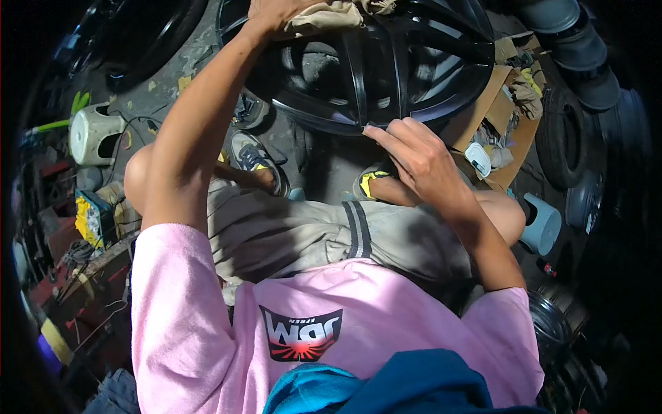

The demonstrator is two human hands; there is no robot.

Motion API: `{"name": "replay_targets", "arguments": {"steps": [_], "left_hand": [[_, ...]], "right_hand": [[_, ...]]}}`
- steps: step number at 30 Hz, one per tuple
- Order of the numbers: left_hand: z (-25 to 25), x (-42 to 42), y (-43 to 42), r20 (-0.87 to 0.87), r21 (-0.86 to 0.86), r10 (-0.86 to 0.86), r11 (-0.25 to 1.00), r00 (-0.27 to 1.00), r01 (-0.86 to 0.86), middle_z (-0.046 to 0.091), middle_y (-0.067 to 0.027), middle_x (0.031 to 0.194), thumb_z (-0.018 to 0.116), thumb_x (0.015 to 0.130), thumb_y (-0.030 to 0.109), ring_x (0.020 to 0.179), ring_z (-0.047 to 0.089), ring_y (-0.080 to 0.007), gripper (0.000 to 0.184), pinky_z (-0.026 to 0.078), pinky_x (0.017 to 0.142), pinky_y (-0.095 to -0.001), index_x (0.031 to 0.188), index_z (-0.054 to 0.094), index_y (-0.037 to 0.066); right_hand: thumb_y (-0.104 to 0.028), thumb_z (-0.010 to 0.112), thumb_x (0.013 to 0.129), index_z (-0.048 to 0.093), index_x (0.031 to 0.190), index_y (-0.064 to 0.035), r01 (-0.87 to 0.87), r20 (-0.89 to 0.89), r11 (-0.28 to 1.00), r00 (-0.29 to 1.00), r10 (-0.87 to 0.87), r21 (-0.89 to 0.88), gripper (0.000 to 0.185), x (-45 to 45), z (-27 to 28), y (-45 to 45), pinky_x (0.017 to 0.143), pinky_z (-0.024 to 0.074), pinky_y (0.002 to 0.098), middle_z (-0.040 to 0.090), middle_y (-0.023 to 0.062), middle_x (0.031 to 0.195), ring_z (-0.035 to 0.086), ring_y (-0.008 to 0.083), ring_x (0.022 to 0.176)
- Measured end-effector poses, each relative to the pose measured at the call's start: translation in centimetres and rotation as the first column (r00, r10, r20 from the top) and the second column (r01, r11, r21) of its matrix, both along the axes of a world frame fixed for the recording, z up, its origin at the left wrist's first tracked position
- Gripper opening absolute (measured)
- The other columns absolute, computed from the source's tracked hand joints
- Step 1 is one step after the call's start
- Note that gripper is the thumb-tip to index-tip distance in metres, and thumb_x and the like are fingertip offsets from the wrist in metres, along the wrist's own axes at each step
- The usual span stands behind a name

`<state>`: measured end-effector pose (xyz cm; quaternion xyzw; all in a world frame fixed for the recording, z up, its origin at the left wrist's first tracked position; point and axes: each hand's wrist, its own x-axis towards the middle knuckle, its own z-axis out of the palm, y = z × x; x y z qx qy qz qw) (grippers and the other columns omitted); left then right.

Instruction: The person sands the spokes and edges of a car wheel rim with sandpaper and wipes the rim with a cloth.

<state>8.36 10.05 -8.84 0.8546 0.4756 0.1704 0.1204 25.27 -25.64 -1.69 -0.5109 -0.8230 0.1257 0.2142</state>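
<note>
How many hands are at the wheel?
2: left hand, partly cut off at the top edge, with tan cloth; right hand, at the near edge of the black wheel.

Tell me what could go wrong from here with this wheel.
The wheel might tip or slide toward the left shoe, which sits close by its near edge. The right hand, its fingertips at the rim's edge, could slip and get scraped. The cloth by the left hand may snag on a spoke.
</note>
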Motion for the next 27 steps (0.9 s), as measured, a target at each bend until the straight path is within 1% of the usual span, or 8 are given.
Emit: {"name": "replay_targets", "arguments": {"steps": [2,5,12,15,18,20,24,27], "left_hand": [[1.2,0.1,-1.0,0.001,-0.035,0.025,0.999,1.0,-0.025,0.077,-0.0261,0.095,0.079,0.086,0.068,0.092,0.077,-0.0468,0.088,0.059,0.08,-0.0564,0.145,0.041,0.014],[0.3,-0.2,-0.4,0.013,0.02,-0.005,1.0,1.0,0.005,0.078,-0.026,0.094,0.079,0.086,0.068,0.091,0.077,-0.0471,0.087,0.059,0.08,-0.0565,0.145,0.042,0.014],[0.5,-0.1,-0.4,0.032,-0.021,0.013,1.0,0.999,-0.012,0.078,-0.0262,0.097,0.08,0.087,0.066,0.094,0.077,-0.0475,0.085,0.059,0.081,-0.0564,0.145,0.043,0.015],[0.2,-0.4,-0.4,0.066,0.047,-0.037,0.998,0.997,0.034,0.078,-0.0253,0.096,0.081,0.087,0.064,0.092,0.077,-0.0473,0.085,0.059,0.081,-0.0566,0.146,0.043,0.015],[0.3,-0.3,-0.1,0.053,-0.006,-0.01,1.0,0.999,0.011,0.078,-0.0253,0.097,0.082,0.087,0.064,0.094,0.077,-0.0469,0.086,0.059,0.082,-0.0568,0.146,0.043,0.015],[0.3,0.0,-0.2,0.052,-0.006,0.019,1.0,0.998,-0.019,0.078,-0.0257,0.098,0.082,0.086,0.064,0.094,0.077,-0.0467,0.085,0.059,0.082,-0.0564,0.145,0.043,0.015],[0.8,-0.1,-0.8,0.028,0.023,0.004,1.0,1.0,-0.004,0.078,-0.0253,0.096,0.082,0.087,0.063,0.091,0.077,-0.0468,0.084,0.059,0.08,-0.0562,0.144,0.044,0.016],[0.6,-0.2,-0.8,0.057,-0.003,0.002,1.0,0.998,-0.002,0.078,-0.0252,0.096,0.083,0.086,0.063,0.092,0.077,-0.0464,0.084,0.059,0.081,-0.0564,0.144,0.044,0.016]], "right_hand": [[-0.001,0.069,0.073,0.069,0.128,0.0072,-0.03,0.006,0.999,1.0,0.03,0.018,0.055,0.1,-0.2,0.1,0.088,0.0539,0.0426,0.062,0.0148,0.105,0.062,0.0328,0.096],[-0.002,0.07,0.073,0.069,0.129,0.0074,-0.022,0.031,0.999,0.999,0.02,0.049,0.057,-0.6,-0.4,0.6,0.089,0.0539,0.042,0.062,0.0147,0.105,0.062,0.0323,0.096],[-0.003,0.069,0.073,0.069,0.13,0.0068,-0.039,-0.011,0.998,0.999,0.04,0.049,0.058,-0.3,-0.4,0.4,0.088,0.0532,0.0412,0.062,0.0142,0.104,0.062,0.0319,0.096],[-0.003,0.069,0.073,0.069,0.13,0.0066,-0.034,-0.007,0.998,0.999,0.034,0.061,0.058,-0.3,-0.6,0.5,0.086,0.0529,0.0415,0.061,0.014,0.102,0.061,0.032,0.094],[-0.001,0.067,0.073,0.069,0.13,0.0066,-0.034,-0.029,0.999,0.999,0.033,-0.034,0.058,0.5,-0.4,0.0,0.085,0.0529,0.042,0.061,0.0138,0.101,0.061,0.0321,0.093],[0.001,0.067,0.072,0.069,0.129,0.0067,-0.04,-0.045,0.998,0.998,0.043,0.053,0.057,-0.1,-0.6,0.6,0.084,0.0527,0.0418,0.061,0.0136,0.101,0.061,0.0323,0.093],[0.001,0.067,0.074,0.07,0.129,0.0064,-0.028,-0.035,0.998,0.999,0.029,0.051,0.055,-0.3,-0.7,0.3,0.084,0.0527,0.042,0.061,0.014,0.101,0.061,0.0326,0.093],[0.002,0.066,0.075,0.07,0.129,0.0065,-0.005,-0.034,1.0,0.999,0.004,-0.021,0.054,0.1,-0.5,-0.1,0.085,0.0528,0.0422,0.061,0.0145,0.101,0.062,0.0327,0.094]]}}
